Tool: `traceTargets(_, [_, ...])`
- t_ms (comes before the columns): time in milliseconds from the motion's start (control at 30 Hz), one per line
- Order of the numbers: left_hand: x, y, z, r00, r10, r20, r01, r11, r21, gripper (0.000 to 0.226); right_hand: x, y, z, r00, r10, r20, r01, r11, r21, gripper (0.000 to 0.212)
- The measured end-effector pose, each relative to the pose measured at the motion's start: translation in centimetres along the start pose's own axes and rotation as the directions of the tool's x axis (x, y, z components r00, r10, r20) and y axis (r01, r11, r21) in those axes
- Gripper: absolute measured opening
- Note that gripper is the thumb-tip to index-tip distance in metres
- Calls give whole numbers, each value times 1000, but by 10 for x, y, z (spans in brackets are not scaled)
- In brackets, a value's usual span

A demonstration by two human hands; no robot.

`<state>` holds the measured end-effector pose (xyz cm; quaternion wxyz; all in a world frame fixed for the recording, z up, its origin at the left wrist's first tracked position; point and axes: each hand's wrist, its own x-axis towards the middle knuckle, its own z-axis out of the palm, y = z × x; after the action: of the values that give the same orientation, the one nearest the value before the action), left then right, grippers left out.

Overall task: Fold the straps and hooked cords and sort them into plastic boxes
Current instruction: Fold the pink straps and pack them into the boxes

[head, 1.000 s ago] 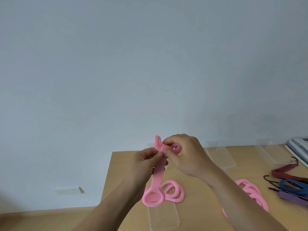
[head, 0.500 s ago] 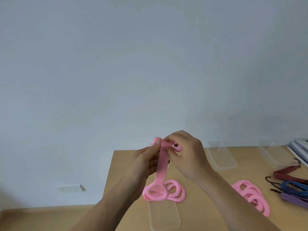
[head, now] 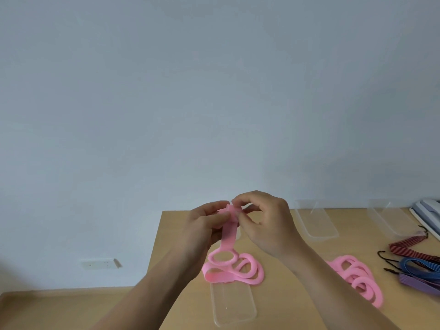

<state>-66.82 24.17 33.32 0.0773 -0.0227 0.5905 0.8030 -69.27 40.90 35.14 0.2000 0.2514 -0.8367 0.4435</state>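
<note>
Over the last second the upper end of the pink strap [head: 229,236], which had stood up as a free tab above the left hand [head: 202,229], was turned down and over. It now sat as a small tight fold at the top, pinched between the fingers [head: 215,208] of that hand and those of the right hand [head: 269,225]; both sets were curled narrow round the band and held nothing else. Below the pinch the strap hung straight; its ring had risen from the far end of the near plastic box [head: 234,303] and now hung just above the strap's remaining loops, which lay on the surface [head: 181,234] just behind that box.

This looked like the first fold going in, with a little length taken up; most of the strap was still loose, so the folding seemed barely begun. Further turns would have to gather the ring and loops before the bundle could go into a box.

The second pink strap [head: 354,277] lay unfolded to the right; the hooked cords [head: 419,265] lay beyond it near the edge, red, blue and purple; the far plastic boxes [head: 316,222] stood along the back. No strap or cord lay in any box, so the sorting seemed not yet started.
</note>
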Motion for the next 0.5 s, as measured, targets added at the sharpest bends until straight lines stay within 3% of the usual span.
traceTargets(100, [0, -2, 0, 999, -6, -49, 5, 1000, -16, 51, 3, 4, -2, 977, 137, 161, -129, 990, -57, 20])
traceTargets(200, [-2, -2, 0, 998, -14, -67, 12, 999, -32, 50, 3, 3, -2, 940, 162, 301, -131, 984, -119, 16])
traceTargets(400, [-6, -8, 4, 995, -68, -66, 63, 996, -69, 38, -3, -2, 1, 970, 181, 162, -164, 980, -111, 21])
traceTargets(500, [-10, -8, 0, 995, -100, -27, 100, 995, 6, 24, -4, -6, 1, 980, 179, 83, -174, 982, -67, 20])
